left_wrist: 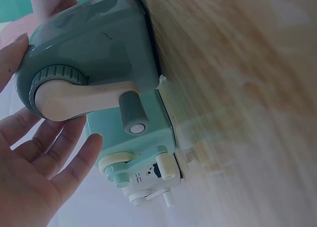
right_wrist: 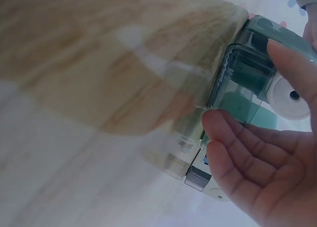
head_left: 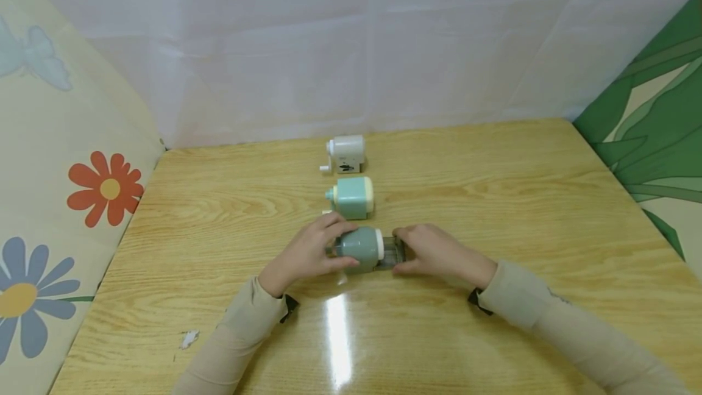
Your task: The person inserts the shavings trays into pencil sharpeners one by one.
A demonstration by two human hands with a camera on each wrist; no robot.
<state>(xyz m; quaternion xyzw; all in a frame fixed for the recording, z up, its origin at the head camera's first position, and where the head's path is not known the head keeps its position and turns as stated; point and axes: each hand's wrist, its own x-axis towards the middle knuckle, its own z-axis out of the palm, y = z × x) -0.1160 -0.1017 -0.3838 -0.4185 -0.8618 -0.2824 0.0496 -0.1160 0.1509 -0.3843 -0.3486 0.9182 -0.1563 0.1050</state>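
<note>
A dark green crank pencil sharpener lies nearest the person on the table. My left hand grips its crank end, thumb on one side and fingers on the other. In the left wrist view its beige crank arm ends in a grey knob. On the opposite end, a clear smoky shavings drawer sticks out of the sharpener's base. My right hand pinches this drawer between thumb and fingers. The sharpener's round white front with a pencil hole faces the right wrist camera.
Behind stand a mint green sharpener and a white-grey sharpener, lined up with the first. The wooden table meets a white sheet at its far edge. A torn white patch marks the table's front left.
</note>
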